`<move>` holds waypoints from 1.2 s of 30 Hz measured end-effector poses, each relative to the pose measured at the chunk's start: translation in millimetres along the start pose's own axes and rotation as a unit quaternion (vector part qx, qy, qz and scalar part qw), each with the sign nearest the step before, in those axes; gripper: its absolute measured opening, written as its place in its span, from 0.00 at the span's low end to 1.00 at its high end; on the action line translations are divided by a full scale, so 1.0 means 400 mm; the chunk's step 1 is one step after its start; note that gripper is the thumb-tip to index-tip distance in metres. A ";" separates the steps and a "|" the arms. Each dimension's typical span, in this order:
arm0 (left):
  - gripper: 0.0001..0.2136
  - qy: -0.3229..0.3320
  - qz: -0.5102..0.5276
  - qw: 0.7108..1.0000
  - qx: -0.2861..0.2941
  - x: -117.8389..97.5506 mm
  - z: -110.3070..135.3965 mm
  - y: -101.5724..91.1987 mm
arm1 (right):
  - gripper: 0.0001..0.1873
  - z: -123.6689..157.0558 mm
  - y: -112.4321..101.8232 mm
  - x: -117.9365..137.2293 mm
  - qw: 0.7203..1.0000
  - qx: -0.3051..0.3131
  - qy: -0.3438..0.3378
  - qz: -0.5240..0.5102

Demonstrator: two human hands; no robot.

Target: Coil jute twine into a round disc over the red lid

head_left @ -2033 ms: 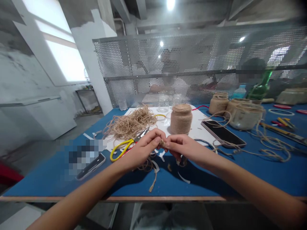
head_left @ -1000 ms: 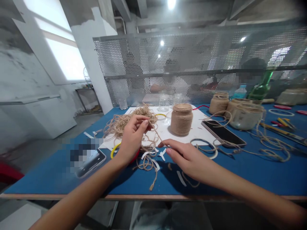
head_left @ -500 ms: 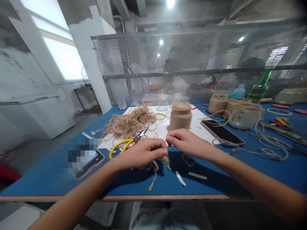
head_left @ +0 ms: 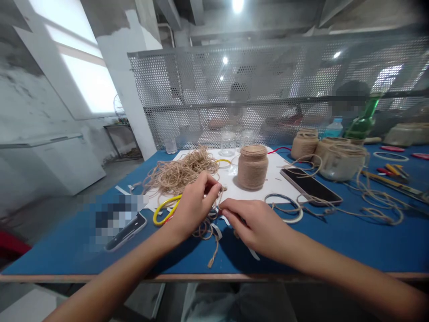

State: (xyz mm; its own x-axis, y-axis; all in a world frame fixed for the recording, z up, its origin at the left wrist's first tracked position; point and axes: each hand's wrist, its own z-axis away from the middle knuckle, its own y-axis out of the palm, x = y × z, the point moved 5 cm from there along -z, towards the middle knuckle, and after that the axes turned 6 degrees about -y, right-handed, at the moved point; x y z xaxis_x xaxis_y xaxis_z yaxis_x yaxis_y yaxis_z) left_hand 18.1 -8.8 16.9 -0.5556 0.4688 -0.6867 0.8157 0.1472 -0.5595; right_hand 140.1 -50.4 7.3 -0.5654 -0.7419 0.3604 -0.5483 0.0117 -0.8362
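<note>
Thumb and fingertips of my left hand (head_left: 197,203) are closed on a thin strand of jute twine (head_left: 220,198). Just below and to the right, my right hand (head_left: 256,223) pinches the same strand, palm down. Loose loops of twine (head_left: 203,230) and small white strips (head_left: 217,231) lie under the hands. Yellow-handled scissors (head_left: 161,220) rest beside my left hand, their blades hidden by it. A tangled heap of twine (head_left: 182,172) spreads beyond it. Behind my right hand stands a jar wrapped in twine (head_left: 253,169), upright on white paper (head_left: 231,183).
A phone (head_left: 310,185) and a ring-shaped roll (head_left: 296,219) lie to the right. Further right are a partly wrapped glass jar (head_left: 343,163), a green bottle (head_left: 363,123) and cutters (head_left: 395,172). Another phone (head_left: 129,230) lies left. A perforated metal screen (head_left: 197,98) borders the back; people sit behind it.
My left hand has moved up and away, over the scissors' blades. My right hand has come lower and to the left, uncovering the ring-shaped roll. A twine strand now shows between the fingertips.
</note>
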 end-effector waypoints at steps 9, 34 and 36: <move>0.11 -0.129 0.365 0.893 0.229 0.022 0.005 0.058 | 0.12 -0.006 -0.005 -0.044 1.000 0.019 0.015 -0.007; 0.11 0.006 0.071 0.991 0.112 -0.003 0.007 0.025 | 0.14 0.014 -0.034 -0.032 0.997 -0.063 0.029 -0.014; 0.10 -0.031 0.130 0.984 0.116 0.001 0.003 0.026 | 0.13 0.015 -0.028 -0.038 0.997 -0.055 0.040 -0.044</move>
State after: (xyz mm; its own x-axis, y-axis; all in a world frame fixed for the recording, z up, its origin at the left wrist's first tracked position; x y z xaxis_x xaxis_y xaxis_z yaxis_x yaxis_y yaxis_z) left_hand 26.0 -8.0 10.2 -0.3472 0.4098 -0.8435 0.8768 -0.1773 -0.4470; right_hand 158.4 -43.1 8.5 -0.5571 -0.6880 0.4651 -0.6593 0.0258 -0.7515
